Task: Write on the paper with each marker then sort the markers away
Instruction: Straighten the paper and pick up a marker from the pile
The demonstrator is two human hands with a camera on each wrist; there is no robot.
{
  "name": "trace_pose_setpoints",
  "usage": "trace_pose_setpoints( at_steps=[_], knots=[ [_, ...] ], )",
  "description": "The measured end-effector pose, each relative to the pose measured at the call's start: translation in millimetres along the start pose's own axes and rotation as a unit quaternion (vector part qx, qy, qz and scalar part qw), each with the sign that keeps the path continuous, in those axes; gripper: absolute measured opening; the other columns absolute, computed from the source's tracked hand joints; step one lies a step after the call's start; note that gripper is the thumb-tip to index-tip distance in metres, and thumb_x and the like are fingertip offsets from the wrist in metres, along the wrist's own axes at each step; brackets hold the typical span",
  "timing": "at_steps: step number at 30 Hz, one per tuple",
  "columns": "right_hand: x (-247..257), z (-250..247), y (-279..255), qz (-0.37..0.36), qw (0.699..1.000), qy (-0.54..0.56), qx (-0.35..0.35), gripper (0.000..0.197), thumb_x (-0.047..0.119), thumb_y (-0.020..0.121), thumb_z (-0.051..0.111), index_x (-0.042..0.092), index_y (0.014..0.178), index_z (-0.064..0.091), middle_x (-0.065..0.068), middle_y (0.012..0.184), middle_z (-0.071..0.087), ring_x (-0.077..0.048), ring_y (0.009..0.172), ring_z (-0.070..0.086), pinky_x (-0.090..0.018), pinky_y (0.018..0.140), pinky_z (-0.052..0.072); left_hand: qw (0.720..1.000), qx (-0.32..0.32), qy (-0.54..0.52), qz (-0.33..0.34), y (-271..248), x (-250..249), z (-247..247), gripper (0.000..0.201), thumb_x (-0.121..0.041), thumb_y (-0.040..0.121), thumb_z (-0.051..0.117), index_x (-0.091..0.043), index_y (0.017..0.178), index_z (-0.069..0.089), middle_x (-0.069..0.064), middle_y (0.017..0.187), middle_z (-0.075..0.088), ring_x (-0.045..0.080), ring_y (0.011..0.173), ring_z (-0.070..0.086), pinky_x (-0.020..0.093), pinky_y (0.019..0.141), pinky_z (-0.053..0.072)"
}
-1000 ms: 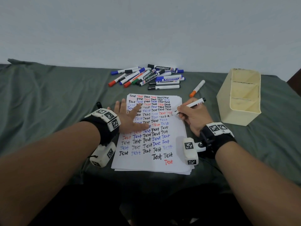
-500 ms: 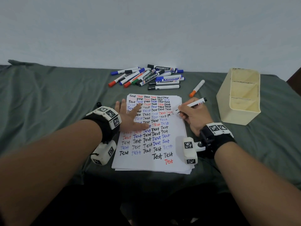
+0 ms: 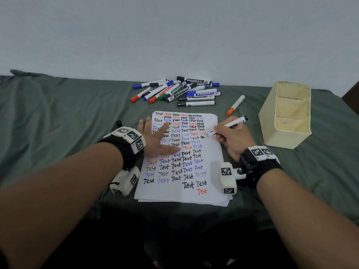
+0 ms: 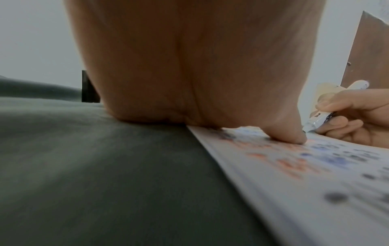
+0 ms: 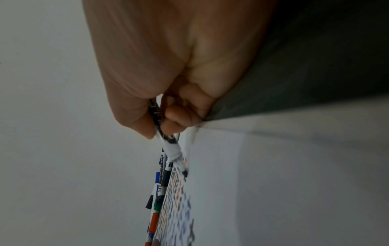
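A grey-green cloth (image 3: 64,117) covers the surface below a plain pale wall. The left hand (image 3: 155,138) lies flat with fingers spread and straight on the left part of the paper (image 3: 180,183), pressing it down; in the left wrist view its thumb tip (image 4: 292,136) touches the sheet near its edge. The right hand (image 3: 232,140) rests at the paper's right edge, fingers curled round a black marker (image 3: 229,126) in a writing grip, with the uncapped tip down on or just above the sheet, at the end of a row of writing; the right wrist view shows the dark nib (image 5: 184,172) right at the paper, though whether it actually touches is hard to tell. The sheet, topmost of a thin stack, is filled with rows of the word "Test" in black, blue and red. Just beyond the right hand an orange-capped marker (image 3: 235,105) lies alone on the cloth. Further back, past the paper's top edge, sits a loose pile of markers (image 3: 178,91) with blue, black, red and green caps. To the right of the right hand, apart from it, stands a cream divided holder (image 3: 287,115). In the left wrist view the palm hides most of the scene, and the writing is blurred in both wrist views.
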State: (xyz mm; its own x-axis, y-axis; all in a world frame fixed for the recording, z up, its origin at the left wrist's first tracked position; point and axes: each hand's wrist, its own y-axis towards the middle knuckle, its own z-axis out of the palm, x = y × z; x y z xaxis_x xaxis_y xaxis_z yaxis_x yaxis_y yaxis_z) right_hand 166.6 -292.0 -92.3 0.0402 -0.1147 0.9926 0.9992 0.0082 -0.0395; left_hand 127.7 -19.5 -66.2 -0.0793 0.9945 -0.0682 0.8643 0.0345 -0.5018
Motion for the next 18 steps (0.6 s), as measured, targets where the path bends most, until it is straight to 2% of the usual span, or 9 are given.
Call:
trace_pose_setpoints(
  at_steps=[3,7,9,12,15,18],
  knots=[
    [-0.5,-0.2,0.5,0.003,1.0,0.001,0.0,0.029,-0.004,0.084,0.069,0.018,0.069,0.057,-0.01,0.06,0.062,-0.015,0.048,0.054,-0.022,0.046,0.044,1.0,-0.001,-0.001,-0.001,-1.2,-0.1,-0.3,0.121,-0.105,0.05,0.026,-0.054,0.149,-0.02,0.009,0.162,-0.032,0.037,0.149,-0.026,0.067,0.115,-0.003],
    [-0.6,0.2,0.4,0.002,1.0,-0.002,-0.019,0.03,0.004,0.078,0.071,0.027,0.06,0.062,-0.011,0.063,0.062,-0.015,0.051,0.054,-0.023,0.047,0.043,1.0,-0.002,-0.001,-0.001,-2.2,-0.8,-0.3,0.119,-0.104,0.052,0.027,-0.054,0.149,-0.02,0.009,0.162,-0.031,0.036,0.149,-0.026,0.067,0.115,-0.004],
    [-1.2,0.2,0.6,-0.002,1.0,0.001,-0.03,0.026,0.006,0.077,0.071,0.026,0.062,0.062,-0.013,0.066,0.062,-0.016,0.052,0.054,-0.024,0.048,0.043,1.0,-0.003,0.003,-0.001,-2.8,-1.1,-0.2,0.118,-0.104,0.052,0.026,-0.054,0.149,-0.02,0.009,0.162,-0.031,0.036,0.149,-0.025,0.069,0.115,-0.004],
    [-2.6,-0.2,1.7,-0.011,0.999,0.009,-0.03,0.021,0.002,0.079,0.07,0.017,0.07,0.059,-0.013,0.066,0.062,-0.016,0.052,0.055,-0.024,0.048,0.044,1.0,-0.006,0.002,-0.001,-2.8,-1.0,0.4,0.113,-0.103,0.06,0.03,-0.054,0.149,-0.019,0.009,0.162,-0.031,0.036,0.149,-0.025,0.069,0.115,-0.004],
    [-2.9,-0.3,1.8,-0.013,1.0,0.001,-0.024,0.026,0.002,0.08,0.07,0.021,0.065,0.061,-0.014,0.065,0.061,-0.015,0.051,0.054,-0.023,0.048,0.044,1.0,-0.002,0.004,-0.004,-3.4,-1.2,-0.2,0.113,-0.102,0.06,0.03,-0.054,0.149,-0.02,0.009,0.162,-0.031,0.035,0.149,-0.026,0.068,0.114,-0.004],
    [-2.9,-0.9,2.4,-0.011,1.0,-0.008,-0.027,0.026,0.001,0.08,0.07,0.02,0.067,0.058,-0.022,0.071,0.06,-0.016,0.05,0.053,-0.024,0.048,0.042,1.0,0.005,0.004,-0.006,-4.9,-1.9,-1.2,0.113,-0.103,0.06,0.03,-0.054,0.148,-0.022,0.008,0.161,-0.033,0.035,0.149,-0.026,0.068,0.114,-0.005]
  ],
)
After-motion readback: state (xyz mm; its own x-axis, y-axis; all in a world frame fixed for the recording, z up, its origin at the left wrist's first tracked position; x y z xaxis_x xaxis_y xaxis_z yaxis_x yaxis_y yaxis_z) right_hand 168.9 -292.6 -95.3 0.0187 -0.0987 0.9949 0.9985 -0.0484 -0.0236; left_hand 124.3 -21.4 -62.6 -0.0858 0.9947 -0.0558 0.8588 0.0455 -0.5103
